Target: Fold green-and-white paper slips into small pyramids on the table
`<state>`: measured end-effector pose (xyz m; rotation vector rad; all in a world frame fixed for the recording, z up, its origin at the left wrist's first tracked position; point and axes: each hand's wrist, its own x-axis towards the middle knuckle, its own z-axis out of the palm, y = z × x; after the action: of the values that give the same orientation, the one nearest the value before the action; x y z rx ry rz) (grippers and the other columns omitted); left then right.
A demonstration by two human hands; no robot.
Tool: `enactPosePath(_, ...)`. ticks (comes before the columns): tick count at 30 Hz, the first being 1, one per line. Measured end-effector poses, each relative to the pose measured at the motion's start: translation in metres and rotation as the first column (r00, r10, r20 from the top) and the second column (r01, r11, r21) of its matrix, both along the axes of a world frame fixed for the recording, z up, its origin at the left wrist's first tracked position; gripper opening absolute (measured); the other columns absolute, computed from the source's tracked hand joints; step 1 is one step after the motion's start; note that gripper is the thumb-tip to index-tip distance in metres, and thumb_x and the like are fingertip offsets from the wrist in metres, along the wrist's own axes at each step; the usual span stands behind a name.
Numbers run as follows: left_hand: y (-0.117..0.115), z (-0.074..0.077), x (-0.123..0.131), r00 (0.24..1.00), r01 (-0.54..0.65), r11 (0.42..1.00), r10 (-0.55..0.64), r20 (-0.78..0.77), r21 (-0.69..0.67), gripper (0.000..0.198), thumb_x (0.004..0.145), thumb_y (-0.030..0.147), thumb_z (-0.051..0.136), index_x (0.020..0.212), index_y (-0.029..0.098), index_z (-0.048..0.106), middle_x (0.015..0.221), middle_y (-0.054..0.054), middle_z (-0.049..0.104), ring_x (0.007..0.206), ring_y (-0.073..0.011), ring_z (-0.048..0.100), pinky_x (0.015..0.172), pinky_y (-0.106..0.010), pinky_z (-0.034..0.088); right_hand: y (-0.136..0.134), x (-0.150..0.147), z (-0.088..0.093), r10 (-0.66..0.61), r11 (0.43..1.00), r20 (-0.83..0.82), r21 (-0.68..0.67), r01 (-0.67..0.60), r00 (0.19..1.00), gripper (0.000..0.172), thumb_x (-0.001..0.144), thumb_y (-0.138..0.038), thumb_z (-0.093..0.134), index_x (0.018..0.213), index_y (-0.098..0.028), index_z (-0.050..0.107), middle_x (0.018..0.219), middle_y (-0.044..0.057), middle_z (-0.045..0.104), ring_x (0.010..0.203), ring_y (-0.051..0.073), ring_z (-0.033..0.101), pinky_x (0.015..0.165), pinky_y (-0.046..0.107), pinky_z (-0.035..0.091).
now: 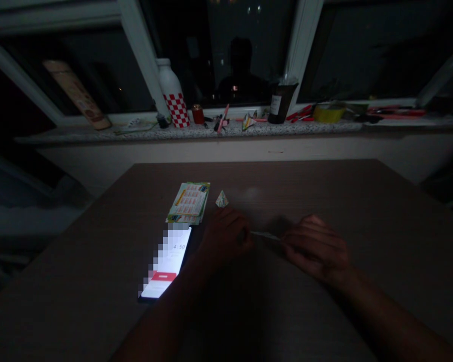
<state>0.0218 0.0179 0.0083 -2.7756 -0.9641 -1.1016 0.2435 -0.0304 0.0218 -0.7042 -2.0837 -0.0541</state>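
Observation:
Between my two hands a thin piece of paper [265, 235] stretches just above the table, seen almost edge-on. My left hand [228, 234] pinches its left end. The fingers of my right hand [319, 246] are closed on its right end. Past my left hand lies a small folded paper triangle [222, 199]. To the left of it is a stack of printed cards [191, 198] with rows of small panels. A lit phone [168, 264] rests beside my left forearm, partly covered by it. Dim light hides details of the paper and fingertips.
The wooden table [305, 186] reaches a granite windowsill [136, 131]. On the sill stand a beige bottle [77, 95], a white bottle with red checks [173, 95], a small red jar [198, 114], a dark cup [280, 103], a yellow tape roll [329, 112] and red pens [304, 113].

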Motion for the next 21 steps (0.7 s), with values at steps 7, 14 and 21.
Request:
enactPosePath(7,0.0,0.006,-0.006,0.996,-0.047,0.996,0.052,0.075,-0.072,0.003,0.074,0.016,0.056,0.072,0.018,0.055,0.08,-0.004,0.06,0.079,-0.0178,0.054,0.076,-0.033,0.045,0.003,0.008,-0.002,-0.047,0.997,-0.032,-0.061,0.045,0.998,0.015,0.074,-0.008,0.066,0.084,-0.019,0.064,0.071,0.002,0.07,0.064,0.017,0.065,0.064,0.033,0.046)
enactPosePath(14,-0.02,-0.001,0.013,0.994,0.095,0.948,-0.075,0.076,-0.305,0.019,0.084,0.026,0.055,0.101,0.019,0.061,0.097,-0.006,0.063,0.094,-0.0197,0.055,0.086,-0.035,0.044,0.006,0.0,-0.01,-0.014,0.986,-0.055,-0.167,0.005,0.998,0.012,0.076,-0.011,0.064,0.083,-0.02,0.063,0.07,0.001,0.068,0.064,0.016,0.063,0.066,0.033,0.046)
enactPosePath(21,-0.023,-0.007,0.022,0.97,0.07,0.696,0.12,0.213,-0.715,0.02,0.088,0.033,0.052,0.093,0.02,0.067,0.088,-0.002,0.07,0.08,-0.0169,0.064,0.072,-0.027,0.047,0.005,-0.003,-0.03,-0.197,0.901,-0.184,-0.421,0.104,0.963,0.028,0.08,-0.02,0.064,0.107,-0.022,0.059,0.081,0.002,0.071,0.074,0.017,0.067,0.071,0.03,0.052)
